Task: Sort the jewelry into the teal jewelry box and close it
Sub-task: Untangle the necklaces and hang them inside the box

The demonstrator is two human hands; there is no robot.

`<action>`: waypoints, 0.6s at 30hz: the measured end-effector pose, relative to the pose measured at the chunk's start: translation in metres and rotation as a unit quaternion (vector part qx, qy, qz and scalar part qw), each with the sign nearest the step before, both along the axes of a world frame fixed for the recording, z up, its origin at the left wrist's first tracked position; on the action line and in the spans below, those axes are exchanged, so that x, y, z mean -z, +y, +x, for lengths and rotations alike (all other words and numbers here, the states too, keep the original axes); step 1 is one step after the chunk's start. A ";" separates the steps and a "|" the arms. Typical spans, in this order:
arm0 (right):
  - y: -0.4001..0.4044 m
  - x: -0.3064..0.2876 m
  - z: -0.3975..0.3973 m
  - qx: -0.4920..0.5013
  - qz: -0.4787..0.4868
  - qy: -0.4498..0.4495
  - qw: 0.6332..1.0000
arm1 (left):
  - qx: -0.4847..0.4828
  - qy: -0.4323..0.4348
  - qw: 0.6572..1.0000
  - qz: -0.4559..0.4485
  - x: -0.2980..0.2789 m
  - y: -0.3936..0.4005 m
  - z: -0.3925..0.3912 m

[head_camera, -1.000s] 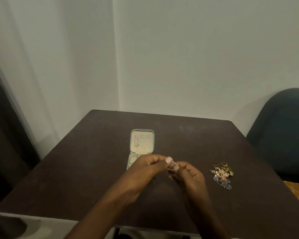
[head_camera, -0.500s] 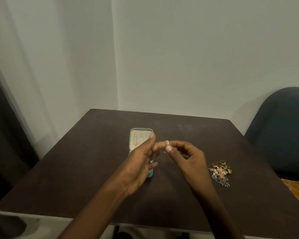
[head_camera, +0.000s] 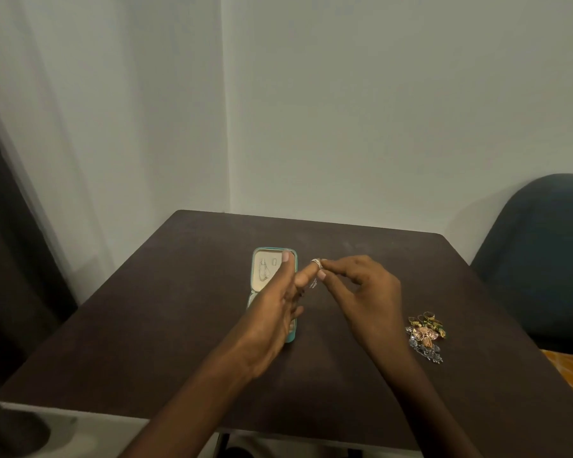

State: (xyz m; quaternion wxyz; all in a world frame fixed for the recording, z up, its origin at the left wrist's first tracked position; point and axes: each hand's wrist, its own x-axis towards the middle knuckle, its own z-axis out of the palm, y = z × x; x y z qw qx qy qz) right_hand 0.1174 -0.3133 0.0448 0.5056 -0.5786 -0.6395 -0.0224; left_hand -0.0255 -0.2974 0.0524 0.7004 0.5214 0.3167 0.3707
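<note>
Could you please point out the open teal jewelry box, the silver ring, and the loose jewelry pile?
Open teal jewelry box (head_camera: 258, 259): head view, lid's left rim.
Small silver ring (head_camera: 317, 262): head view, band on left fingertip.
Gold and silver jewelry pile (head_camera: 426, 333): head view, centre.

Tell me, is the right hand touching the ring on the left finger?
Touching. The head view shows the right hand's fingertips pinching the ring on a left hand finger.
</note>
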 end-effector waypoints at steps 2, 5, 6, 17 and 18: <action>0.001 -0.004 0.000 -0.002 0.006 -0.027 1.000 | -0.002 0.010 1.000 0.013 0.002 0.000 0.001; 0.006 -0.011 0.000 -0.012 0.004 -0.076 0.997 | -0.015 0.032 0.999 0.026 0.005 0.003 0.001; 0.009 -0.013 0.000 -0.011 -0.007 -0.092 0.996 | -0.018 0.039 0.999 0.030 0.006 0.004 0.000; 0.038 -0.039 0.004 -0.108 -0.148 0.026 0.983 | -0.082 0.092 0.985 0.120 0.003 0.011 -0.010; 0.041 -0.041 0.005 -0.117 -0.157 0.036 0.980 | -0.098 0.090 0.982 0.135 0.003 0.011 -0.010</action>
